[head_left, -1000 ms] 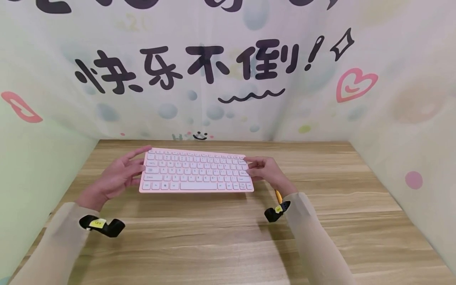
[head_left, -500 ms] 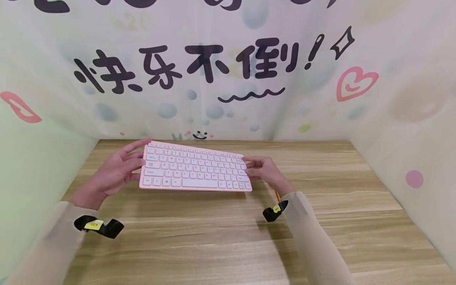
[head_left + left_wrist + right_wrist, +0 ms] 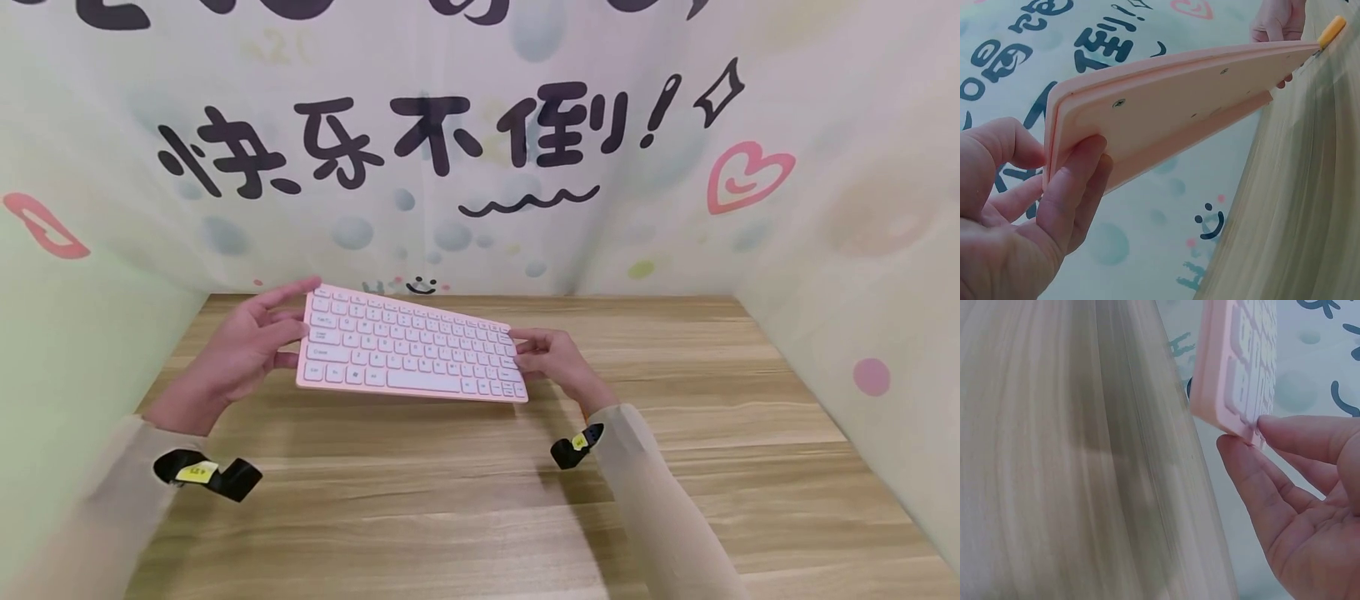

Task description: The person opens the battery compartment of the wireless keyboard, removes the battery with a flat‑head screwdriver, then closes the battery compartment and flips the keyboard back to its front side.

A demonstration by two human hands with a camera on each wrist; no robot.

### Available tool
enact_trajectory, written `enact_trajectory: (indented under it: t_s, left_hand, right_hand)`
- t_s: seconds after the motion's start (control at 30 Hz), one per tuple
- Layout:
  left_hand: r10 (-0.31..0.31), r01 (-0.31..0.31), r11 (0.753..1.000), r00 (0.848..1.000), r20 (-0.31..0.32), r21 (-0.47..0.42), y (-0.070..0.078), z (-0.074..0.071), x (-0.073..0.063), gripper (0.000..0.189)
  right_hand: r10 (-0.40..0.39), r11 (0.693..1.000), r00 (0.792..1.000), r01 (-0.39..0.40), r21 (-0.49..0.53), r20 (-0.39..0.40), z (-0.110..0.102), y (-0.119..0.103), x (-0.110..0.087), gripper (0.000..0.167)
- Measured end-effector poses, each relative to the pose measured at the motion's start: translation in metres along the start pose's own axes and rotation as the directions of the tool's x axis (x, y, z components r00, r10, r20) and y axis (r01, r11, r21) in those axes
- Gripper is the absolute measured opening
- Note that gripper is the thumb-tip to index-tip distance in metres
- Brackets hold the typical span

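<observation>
A pink keyboard (image 3: 408, 346) with white keys is held up over the table between both hands, its left end higher than its right. My left hand (image 3: 236, 362) grips the left end; in the left wrist view two of its fingertips (image 3: 1090, 150) press on the plain pink underside. Small screws dot that underside. At the right end, my right hand (image 3: 558, 365) pinches the edge between thumb and fingers. The right wrist view shows the right hand (image 3: 1310, 506) at the keyboard's corner (image 3: 1225, 406), with the keys facing away from the table.
Below lies a wood-grain table (image 3: 420, 517). A slim yellow-orange object (image 3: 1333, 28) is beyond the keyboard's far end, mostly hidden behind the right wrist in the head view. A printed cloth backdrop (image 3: 480, 242) with dark lettering stands behind and along the sides.
My left hand has raised the keyboard's left end, so its tilt down to the right has grown. The right hand keeps its hold and has shifted slightly left.
</observation>
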State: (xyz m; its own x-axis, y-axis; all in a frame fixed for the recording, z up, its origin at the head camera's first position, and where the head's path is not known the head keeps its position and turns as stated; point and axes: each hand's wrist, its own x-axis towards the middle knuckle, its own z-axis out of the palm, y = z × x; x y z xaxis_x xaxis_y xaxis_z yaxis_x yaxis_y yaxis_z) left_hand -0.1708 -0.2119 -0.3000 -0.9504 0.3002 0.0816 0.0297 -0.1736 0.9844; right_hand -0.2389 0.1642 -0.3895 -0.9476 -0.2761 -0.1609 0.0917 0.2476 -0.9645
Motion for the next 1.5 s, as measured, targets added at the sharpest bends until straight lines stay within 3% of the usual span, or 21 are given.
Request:
enact_trajectory:
  t_s: [0.33,0.7,1.07,1.23,1.5]
  left_hand:
    - [-0.012,0.018,0.995,0.998,-0.062,0.093,0.018,0.013,0.0,0.057]
    - [-0.06,0.084,0.976,0.991,-0.121,0.201,0.041,0.023,-0.002,0.057]
    - [-0.07,0.107,0.952,0.988,-0.136,0.288,0.048,0.023,-0.003,0.057]
    - [-0.069,0.113,0.935,0.988,-0.138,0.337,0.05,0.024,-0.003,0.057]
    - [-0.072,0.124,0.902,0.988,-0.14,0.412,0.056,0.024,-0.002,0.057]
  right_hand:
    - [0.024,0.999,0.999,-0.026,-0.025,-0.047,0.005,-0.007,-0.005,0.045]
    - [0.033,0.986,0.998,-0.042,-0.162,-0.057,0.018,-0.018,-0.015,0.05]
    - [-0.055,0.971,0.998,0.047,-0.234,-0.026,0.032,-0.021,-0.02,0.039]
    - [-0.114,0.961,0.993,0.117,-0.25,0.027,0.04,-0.03,-0.026,0.036]
    - [-0.274,0.919,0.948,0.307,-0.247,0.16,0.056,-0.046,-0.035,0.031]
